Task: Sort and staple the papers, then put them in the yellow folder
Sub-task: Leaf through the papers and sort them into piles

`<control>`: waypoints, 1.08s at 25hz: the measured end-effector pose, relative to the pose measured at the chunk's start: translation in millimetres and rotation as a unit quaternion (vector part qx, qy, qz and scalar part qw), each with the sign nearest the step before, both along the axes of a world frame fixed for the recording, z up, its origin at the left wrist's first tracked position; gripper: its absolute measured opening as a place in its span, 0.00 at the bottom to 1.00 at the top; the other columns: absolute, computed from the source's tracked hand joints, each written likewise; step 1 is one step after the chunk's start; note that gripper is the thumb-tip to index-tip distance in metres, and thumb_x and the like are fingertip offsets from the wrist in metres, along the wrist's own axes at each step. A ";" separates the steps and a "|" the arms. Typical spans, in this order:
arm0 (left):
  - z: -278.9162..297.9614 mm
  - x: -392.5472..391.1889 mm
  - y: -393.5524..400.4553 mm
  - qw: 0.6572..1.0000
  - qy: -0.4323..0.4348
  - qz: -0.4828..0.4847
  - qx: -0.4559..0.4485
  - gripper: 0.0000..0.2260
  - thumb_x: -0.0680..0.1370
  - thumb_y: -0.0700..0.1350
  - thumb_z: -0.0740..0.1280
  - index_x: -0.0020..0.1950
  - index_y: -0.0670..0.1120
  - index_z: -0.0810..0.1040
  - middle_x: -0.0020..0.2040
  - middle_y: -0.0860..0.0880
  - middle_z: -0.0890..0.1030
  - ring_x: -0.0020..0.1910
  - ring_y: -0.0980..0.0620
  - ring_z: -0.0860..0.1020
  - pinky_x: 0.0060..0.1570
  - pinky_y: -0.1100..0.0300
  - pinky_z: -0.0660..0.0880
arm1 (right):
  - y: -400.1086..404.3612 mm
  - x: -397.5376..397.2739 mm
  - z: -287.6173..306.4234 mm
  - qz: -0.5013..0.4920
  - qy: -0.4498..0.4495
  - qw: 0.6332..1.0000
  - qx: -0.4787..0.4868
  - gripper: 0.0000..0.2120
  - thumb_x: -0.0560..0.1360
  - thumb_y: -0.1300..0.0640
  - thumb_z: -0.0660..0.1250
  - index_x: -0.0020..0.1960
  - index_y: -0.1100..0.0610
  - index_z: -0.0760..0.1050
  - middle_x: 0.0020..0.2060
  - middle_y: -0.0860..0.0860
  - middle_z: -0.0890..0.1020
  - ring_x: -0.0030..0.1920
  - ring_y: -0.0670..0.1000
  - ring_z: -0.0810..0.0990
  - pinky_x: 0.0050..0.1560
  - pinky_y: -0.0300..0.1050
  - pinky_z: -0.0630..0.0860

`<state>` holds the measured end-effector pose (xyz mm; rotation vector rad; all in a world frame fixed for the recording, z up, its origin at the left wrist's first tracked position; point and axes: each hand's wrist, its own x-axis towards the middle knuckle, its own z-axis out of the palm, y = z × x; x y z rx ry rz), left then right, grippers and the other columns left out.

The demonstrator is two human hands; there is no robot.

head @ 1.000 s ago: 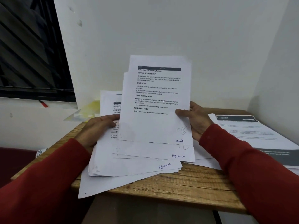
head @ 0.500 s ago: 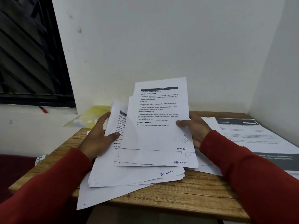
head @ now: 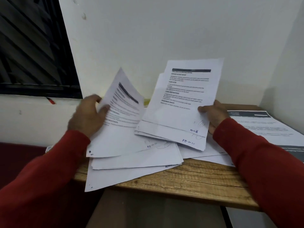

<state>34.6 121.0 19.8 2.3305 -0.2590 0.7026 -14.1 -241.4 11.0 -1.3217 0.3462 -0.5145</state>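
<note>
The right hand (head: 212, 116) pinches 2 or more printed sheets (head: 181, 102) by their right edge, thumb on the face, and tips them up toward the eyes; that looks meant to keep the handwritten page marks in the bottom corner readable, and "8" and "10" can be made out there. The left hand (head: 88, 114) grips a separate printed sheet (head: 120, 119) by its left margin, thumb on top and fingers curled behind, peeled up and angled toward 10 o'clock. This sheet is motion-blurred, so its page mark cannot be read. Holding the 2 lots apart seems to be a way of comparing numbers before merging them: sorting is the step in hand, and stapling looks not yet begun. No stapler shows.

Under both hands a loose pile of sheets (head: 136, 162) lies fanned on the wooden counter (head: 189, 183). Its lowest sheet sticks out past the counter's near-left edge at 7 o'clock and could slide off if nudged. Another printed stack (head: 256, 127) lies flat at 3 o'clock, near the right wall.

The yellow folder (head: 146, 101) shows only as a sliver at 12 o'clock, behind the raised papers against the back wall.

Walls close off 12 and 3 o'clock. Bare counter is left only along the near edge, at 5 to 6 o'clock.
</note>
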 end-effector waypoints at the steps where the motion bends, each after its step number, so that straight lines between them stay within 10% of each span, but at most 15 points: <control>1: 8.8 1.2 5.6 1.000 -0.019 0.003 -0.002 0.10 0.79 0.54 0.66 0.54 0.50 0.75 0.52 0.44 0.80 0.52 0.41 0.77 0.53 0.50 0.74 | -1.9 0.2 0.0 -0.009 -0.002 1.000 0.005 0.23 0.72 0.73 0.63 0.65 0.61 0.72 0.55 0.58 0.83 0.54 0.61 0.83 0.57 0.61 0.79; 9: 49.8 14.2 40.2 0.970 -0.082 0.034 -0.225 0.12 0.80 0.46 0.67 0.63 0.44 0.78 0.57 0.48 0.81 0.53 0.48 0.80 0.57 0.53 0.77 | -20.3 6.6 -3.3 -0.115 -0.003 0.992 -0.051 0.13 0.63 0.62 0.66 0.45 0.49 0.71 0.53 0.55 0.82 0.54 0.60 0.82 0.58 0.62 0.79; 16: 41.8 20.4 -4.9 0.941 0.044 -0.081 -0.326 0.13 0.80 0.41 0.68 0.64 0.40 0.78 0.57 0.46 0.81 0.45 0.52 0.81 0.46 0.63 0.80 | 11.6 -12.9 8.6 -0.033 -0.023 0.998 -0.052 0.20 0.73 0.71 0.65 0.63 0.60 0.71 0.54 0.57 0.82 0.54 0.59 0.83 0.58 0.58 0.79; 22: 2.2 23.1 -94.0 0.921 0.193 -0.168 -0.296 0.16 0.80 0.46 0.68 0.65 0.43 0.70 0.58 0.44 0.81 0.53 0.45 0.81 0.54 0.51 0.79 | 33.8 -21.6 14.2 0.131 -0.024 0.988 -0.081 0.14 0.79 0.71 0.61 0.57 0.55 0.72 0.41 0.50 0.81 0.32 0.42 0.82 0.29 0.33 0.76; 27: -7.0 28.0 -95.9 0.834 0.313 -0.228 -0.394 0.29 0.71 0.43 0.78 0.67 0.41 0.69 0.57 0.42 0.82 0.44 0.48 0.84 0.41 0.53 0.82 | 30.0 -23.9 21.5 0.137 0.002 0.987 -0.082 0.16 0.82 0.45 0.59 0.50 0.54 0.81 0.40 0.48 0.85 0.44 0.53 0.81 0.42 0.41 0.76</control>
